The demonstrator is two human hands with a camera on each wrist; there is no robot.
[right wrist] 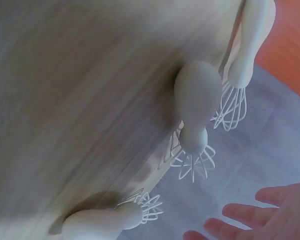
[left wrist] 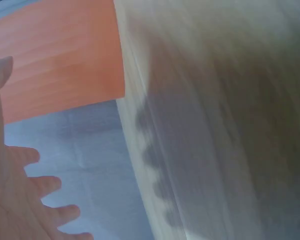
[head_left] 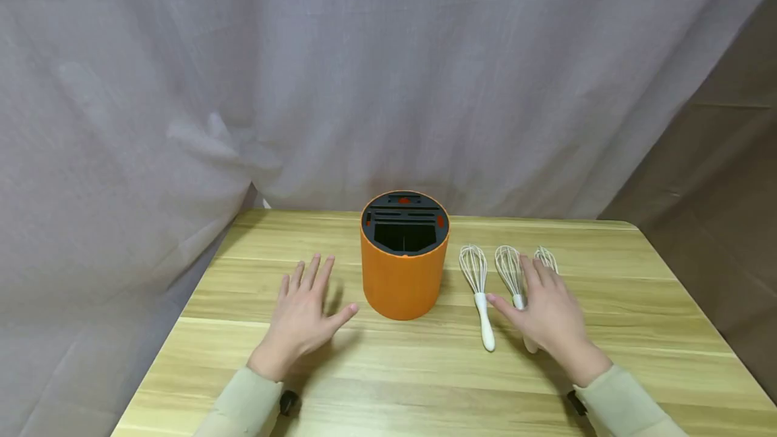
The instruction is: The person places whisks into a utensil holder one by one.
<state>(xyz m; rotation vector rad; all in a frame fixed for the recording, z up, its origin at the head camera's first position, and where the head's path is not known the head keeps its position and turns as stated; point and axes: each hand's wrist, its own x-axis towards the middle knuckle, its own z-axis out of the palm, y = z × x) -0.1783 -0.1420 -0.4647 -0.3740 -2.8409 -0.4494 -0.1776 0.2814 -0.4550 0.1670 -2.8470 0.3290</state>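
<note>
Grey curtain (head_left: 425, 86) far, wood-grain table (head_left: 388, 376) nearer. We see an orange holder (head_left: 403, 287) with black slotted top (head_left: 402, 218) at far centre; three white whisks (head_left: 518, 301) lie to its right. Left hand (head_left: 303, 312) hovers spread, left of holder; right hand (head_left: 551, 312), also spread, hovers over whisks.

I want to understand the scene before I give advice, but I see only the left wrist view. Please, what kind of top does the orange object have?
Observer: The orange utensil holder has a black, slotted top.
Operator: Thank you. Are there any utensils beside it?
Observer: Yes, three white whisks lie on the wooden table, to its right.
Operator: Does the right hand hold one of them?
Observer: No, it hovers above the table, holding nothing.
</note>
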